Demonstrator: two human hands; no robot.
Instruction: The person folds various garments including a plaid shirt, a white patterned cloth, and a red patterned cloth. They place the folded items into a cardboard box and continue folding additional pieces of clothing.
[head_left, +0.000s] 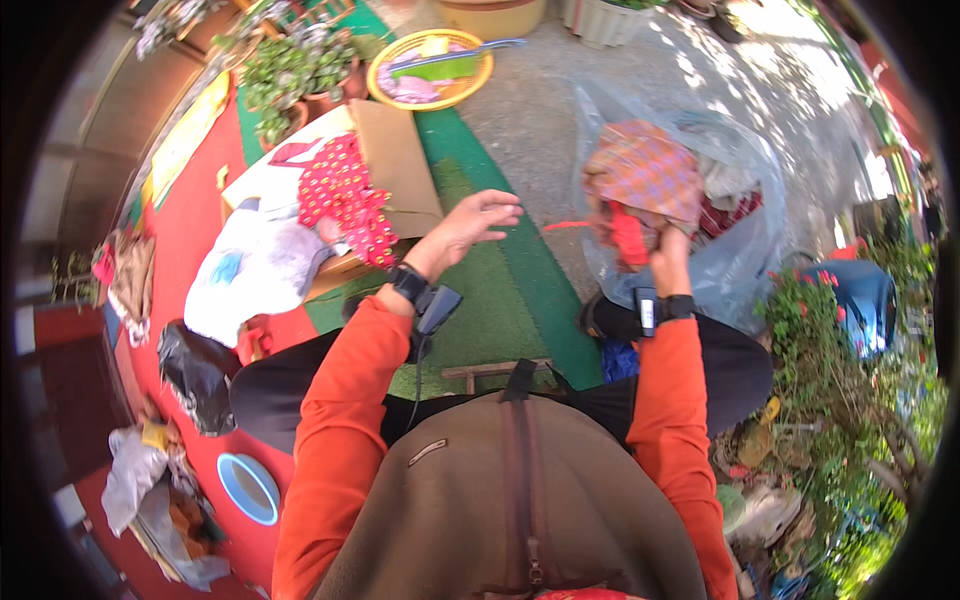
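My left hand (471, 225) is raised over the green mat with its fingers apart and nothing in them. At the right, my right hand (670, 259) grips a bundle of cloth: an orange plaid fabric (645, 169) with a bright red piece (628, 236) hanging below it. The bundle is over a large clear plastic bag (739, 266) that holds white and dark red cloth. Left of my left hand, a red patterned cloth (341, 195) lies over an open cardboard box (401, 169), beside a pale grey-white cloth or bag (255, 262).
A yellow basket (375, 86) with items stands ahead, near potted plants (300, 75). A black plastic bag (199, 379) and a blue basin (247, 487) are at the left. Flowering plants (802, 315) and a blue container (862, 307) stand at the right.
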